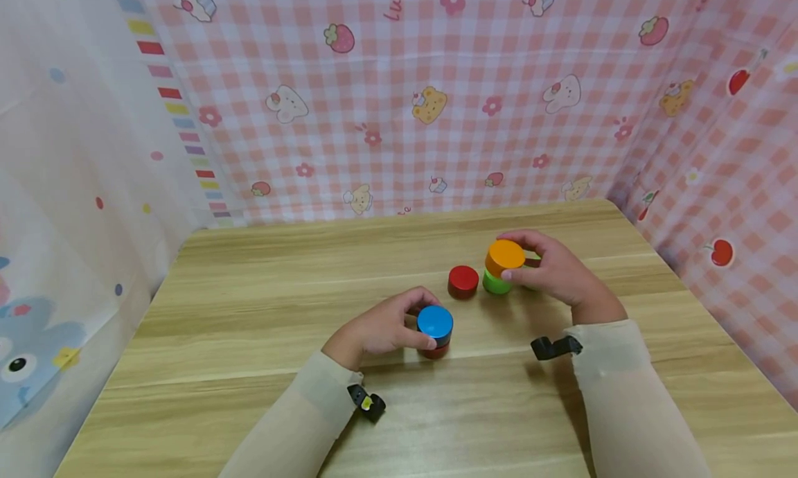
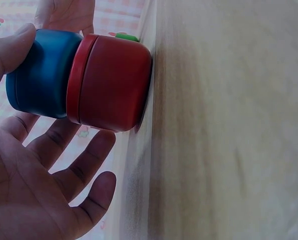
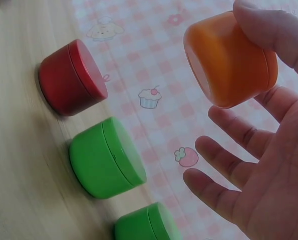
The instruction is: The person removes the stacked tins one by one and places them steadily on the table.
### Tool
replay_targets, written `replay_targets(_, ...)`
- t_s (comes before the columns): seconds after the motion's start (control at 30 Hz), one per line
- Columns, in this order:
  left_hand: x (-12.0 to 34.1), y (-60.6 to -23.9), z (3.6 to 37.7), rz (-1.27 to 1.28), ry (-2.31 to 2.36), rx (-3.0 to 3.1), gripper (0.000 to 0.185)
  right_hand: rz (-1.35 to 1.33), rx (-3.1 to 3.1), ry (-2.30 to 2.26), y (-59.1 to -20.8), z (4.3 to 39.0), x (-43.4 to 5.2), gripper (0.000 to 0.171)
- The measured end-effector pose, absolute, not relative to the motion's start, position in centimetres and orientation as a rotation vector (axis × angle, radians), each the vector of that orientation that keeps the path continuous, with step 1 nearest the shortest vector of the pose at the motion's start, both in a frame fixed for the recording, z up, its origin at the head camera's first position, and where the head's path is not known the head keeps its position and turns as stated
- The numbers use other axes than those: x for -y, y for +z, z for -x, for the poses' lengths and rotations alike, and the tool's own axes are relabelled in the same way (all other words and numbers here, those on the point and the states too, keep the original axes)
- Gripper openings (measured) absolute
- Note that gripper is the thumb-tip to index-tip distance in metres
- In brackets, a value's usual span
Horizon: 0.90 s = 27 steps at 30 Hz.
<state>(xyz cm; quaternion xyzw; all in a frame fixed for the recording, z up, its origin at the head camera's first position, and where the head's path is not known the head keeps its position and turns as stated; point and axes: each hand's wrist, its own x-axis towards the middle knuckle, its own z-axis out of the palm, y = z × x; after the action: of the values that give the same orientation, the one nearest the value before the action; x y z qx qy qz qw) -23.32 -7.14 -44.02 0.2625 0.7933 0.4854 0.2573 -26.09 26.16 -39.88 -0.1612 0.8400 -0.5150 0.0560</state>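
Observation:
My left hand [image 1: 424, 319] grips a blue jar [image 1: 434, 322] that stands stacked on a red jar [image 1: 433, 352] on the wooden table [image 1: 249, 312]. In the left wrist view the thumb [image 2: 8, 50] presses the blue jar [image 2: 41, 75] on top of the red jar [image 2: 113, 85]. My right hand [image 1: 508, 256] pinches an orange jar [image 1: 503, 255] just above a green jar [image 1: 495, 284]. The right wrist view shows the orange jar [image 3: 229, 60] lifted clear of the green jar [image 3: 106, 157]. The thumb [image 3: 274, 35] is on it.
Another red jar [image 1: 463, 282] stands alone on the table, left of the green one. A second green jar [image 3: 146, 225] sits near my right hand. Pink checked cloth walls [image 1: 436, 97] close in the back and right, and a white curtain [image 1: 75, 152] the left.

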Motion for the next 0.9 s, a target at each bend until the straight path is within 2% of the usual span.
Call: replay_targets(0.9,7.1,-44.0,23.3,-0.719,1.332,-2.148,0.047,0.286,-2.569,-1.592,-41.2,26.9,-29.2,0.061)
